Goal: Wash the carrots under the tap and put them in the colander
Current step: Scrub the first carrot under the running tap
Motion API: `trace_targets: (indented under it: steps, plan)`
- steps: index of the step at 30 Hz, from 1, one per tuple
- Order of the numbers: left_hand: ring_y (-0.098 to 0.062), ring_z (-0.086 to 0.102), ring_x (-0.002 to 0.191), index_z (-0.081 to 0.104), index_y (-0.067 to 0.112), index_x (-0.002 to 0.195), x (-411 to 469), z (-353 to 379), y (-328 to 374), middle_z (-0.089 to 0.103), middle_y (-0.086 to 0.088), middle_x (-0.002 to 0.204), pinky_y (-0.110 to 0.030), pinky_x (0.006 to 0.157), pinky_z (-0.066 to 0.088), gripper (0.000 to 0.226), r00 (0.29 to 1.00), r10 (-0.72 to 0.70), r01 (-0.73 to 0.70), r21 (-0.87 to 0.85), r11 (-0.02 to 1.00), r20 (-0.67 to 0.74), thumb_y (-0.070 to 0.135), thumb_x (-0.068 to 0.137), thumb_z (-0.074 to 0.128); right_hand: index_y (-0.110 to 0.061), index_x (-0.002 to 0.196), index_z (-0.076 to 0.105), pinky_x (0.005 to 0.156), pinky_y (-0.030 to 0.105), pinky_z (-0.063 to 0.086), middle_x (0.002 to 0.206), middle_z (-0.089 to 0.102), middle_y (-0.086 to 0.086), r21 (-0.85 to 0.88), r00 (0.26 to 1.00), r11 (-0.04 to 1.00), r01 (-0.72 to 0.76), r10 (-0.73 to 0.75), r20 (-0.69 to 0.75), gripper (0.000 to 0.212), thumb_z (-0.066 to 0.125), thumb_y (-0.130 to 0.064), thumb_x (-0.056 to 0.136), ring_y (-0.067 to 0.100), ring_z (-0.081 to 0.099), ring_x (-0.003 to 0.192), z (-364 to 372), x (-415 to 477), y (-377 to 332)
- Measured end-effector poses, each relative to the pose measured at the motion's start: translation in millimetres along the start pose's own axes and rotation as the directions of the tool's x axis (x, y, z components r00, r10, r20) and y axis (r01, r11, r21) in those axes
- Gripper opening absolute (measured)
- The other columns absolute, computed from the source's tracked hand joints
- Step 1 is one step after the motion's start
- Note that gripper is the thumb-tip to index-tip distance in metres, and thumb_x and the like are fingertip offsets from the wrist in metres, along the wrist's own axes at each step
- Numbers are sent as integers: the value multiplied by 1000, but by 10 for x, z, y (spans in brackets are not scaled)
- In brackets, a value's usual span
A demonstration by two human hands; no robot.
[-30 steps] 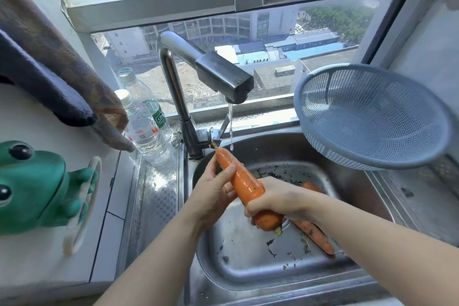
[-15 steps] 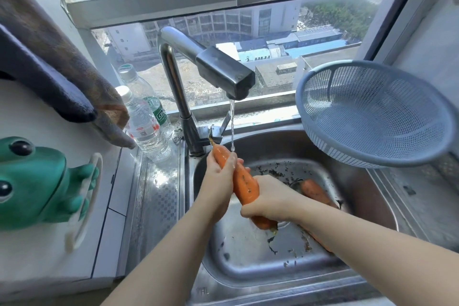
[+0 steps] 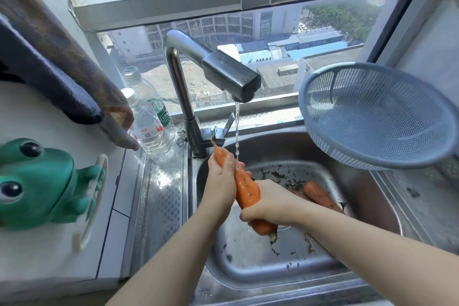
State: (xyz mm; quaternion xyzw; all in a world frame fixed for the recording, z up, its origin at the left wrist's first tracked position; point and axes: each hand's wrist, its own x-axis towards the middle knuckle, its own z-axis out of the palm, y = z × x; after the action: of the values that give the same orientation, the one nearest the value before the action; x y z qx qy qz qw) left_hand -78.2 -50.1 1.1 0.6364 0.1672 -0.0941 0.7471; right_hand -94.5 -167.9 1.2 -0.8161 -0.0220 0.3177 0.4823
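Two hands [image 3: 220,182] [image 3: 269,205] round one carrot [image 3: 247,187]

A home kitchen. A steel sink [image 3: 248,263] and tap [image 3: 231,77] sit below a window [image 3: 273,40] that overlooks city rooftops far beneath.

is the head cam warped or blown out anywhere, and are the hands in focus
Head view: wide-angle warp bows the window frame and stretches the colander at the right edge; sunlight glares on the steel drainboard; the left hand, right hand and carrot look sharp.

Left hand [image 3: 220,182] slid up the carrot [image 3: 248,190].
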Motion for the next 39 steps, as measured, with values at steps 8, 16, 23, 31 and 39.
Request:
trace_targets:
  steps: [8,16,23,31,39]
  plan:
    - [-27,57,114,29,31,136,-49,-139,13,53,-10,127,-38,85,53,59,926,-107,179,-173,969,361,0,93,55,-5,93,54,69,45,47,78,59,13,339,974,930,-142,71,213,35,70,-9,62,24,64,67,-159,-85,102]
    - [-18,64,69,44,21,126,136,77,-78,61,-5,86,-40,72,57,30,993,14,-14,1,1000,-113,36,100,43,-15,63,49,47,21,42,61,54,2,-83,998,995,50,-54,-42,21,67,-15,73,11,50,50,49,-28,-101]
    - [-17,62,60,60,12,91,208,53,118,62,-3,67,-31,58,50,48,950,-306,270,-335,903,-60,55,96,40,-18,94,58,73,26,49,86,61,-1,147,991,980,135,-133,-25,19,49,-35,98,9,58,75,66,-2,-45]
    - [-12,64,92,46,24,129,100,13,59,62,4,105,-29,70,51,29,999,-38,35,-86,996,-32,32,101,42,-4,98,65,71,39,57,82,68,12,508,998,859,-57,54,21,59,43,-59,91,23,66,69,46,126,-97]
    - [-15,65,77,53,12,125,115,6,140,65,-2,88,-30,66,52,38,982,-146,119,-201,972,-123,38,101,40,-21,114,52,56,35,55,98,62,8,458,967,884,93,-190,170,19,52,-27,96,23,63,78,12,30,4]
